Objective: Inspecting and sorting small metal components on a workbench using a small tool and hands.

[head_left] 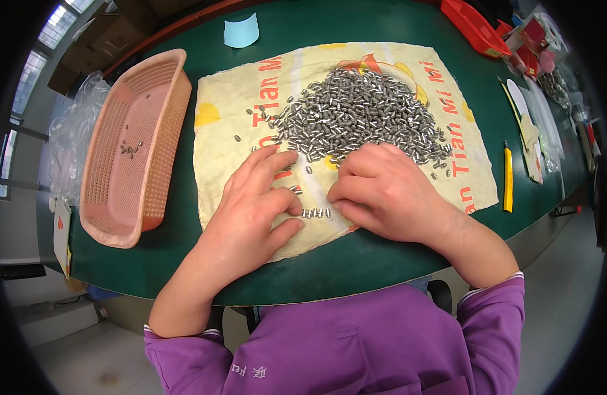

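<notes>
A short row of small silvery metal barrel-shaped pieces (316,212) lies side by side on the yellow printed cloth (224,158), between my two hands. At the row's left end is my left hand (254,201), its fingers spread, with thumb and forefinger apart beside the pieces. My right hand (386,194) is curled at the right end, its fingertips drawn together; whatever they may hold is hidden. Beyond both hands spreads a large heap of the same metal pieces (356,115). A few loose ones lie near my left fingers.
On the left stands a pink plastic basket (155,148) with several metal pieces in it. A blue paper slip (241,31) lies at the back of the green table (303,283). To the right are a yellow cutter-like tool (508,179) and a red tray (471,29).
</notes>
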Available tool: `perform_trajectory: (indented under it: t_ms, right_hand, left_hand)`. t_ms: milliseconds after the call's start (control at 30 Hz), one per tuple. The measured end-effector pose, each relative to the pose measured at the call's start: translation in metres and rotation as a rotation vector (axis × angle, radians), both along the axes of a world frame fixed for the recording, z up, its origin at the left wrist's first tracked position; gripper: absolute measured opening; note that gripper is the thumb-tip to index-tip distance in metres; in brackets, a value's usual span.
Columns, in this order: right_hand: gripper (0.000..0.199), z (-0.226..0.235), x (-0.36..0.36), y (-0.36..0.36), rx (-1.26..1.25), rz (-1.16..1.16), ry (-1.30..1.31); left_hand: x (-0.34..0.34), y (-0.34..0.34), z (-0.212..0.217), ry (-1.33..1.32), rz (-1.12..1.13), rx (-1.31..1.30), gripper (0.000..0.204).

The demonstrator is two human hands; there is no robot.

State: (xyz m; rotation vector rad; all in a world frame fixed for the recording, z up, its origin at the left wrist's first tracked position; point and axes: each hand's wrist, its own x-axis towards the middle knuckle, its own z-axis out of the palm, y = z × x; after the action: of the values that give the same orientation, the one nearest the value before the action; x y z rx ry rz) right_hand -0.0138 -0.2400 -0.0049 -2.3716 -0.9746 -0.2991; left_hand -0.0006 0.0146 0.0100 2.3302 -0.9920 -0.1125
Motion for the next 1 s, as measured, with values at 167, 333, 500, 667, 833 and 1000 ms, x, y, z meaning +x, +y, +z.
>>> perform_trajectory:
  t_ms: [167,333,500,667,833,1000]
  right_hand:
    - [0.013,0.002,0.000,-0.002,-0.042,0.004,0.018]
    - [0.013,0.004,0.000,-0.002,-0.057,-0.006,0.030]
    - [0.013,0.005,-0.001,-0.003,-0.058,-0.026,0.022]
    - [0.013,0.005,-0.002,-0.004,-0.047,-0.043,0.036]
    - [0.015,0.005,-0.005,-0.004,0.020,0.003,0.114]
    - [0.021,0.002,-0.011,0.001,0.035,0.000,0.147]
  left_hand:
    - [0.000,0.000,-0.002,-0.006,-0.023,-0.010,0.024]
    - [0.001,0.000,-0.006,-0.007,-0.045,-0.010,0.024]
    - [0.001,-0.001,-0.007,-0.010,-0.068,-0.031,0.026]
    - [-0.001,-0.003,-0.005,-0.004,-0.055,-0.017,0.027]
    - [-0.002,-0.004,-0.005,-0.017,-0.064,-0.043,0.028]
    - [-0.005,-0.010,-0.008,0.007,-0.030,-0.168,0.048]
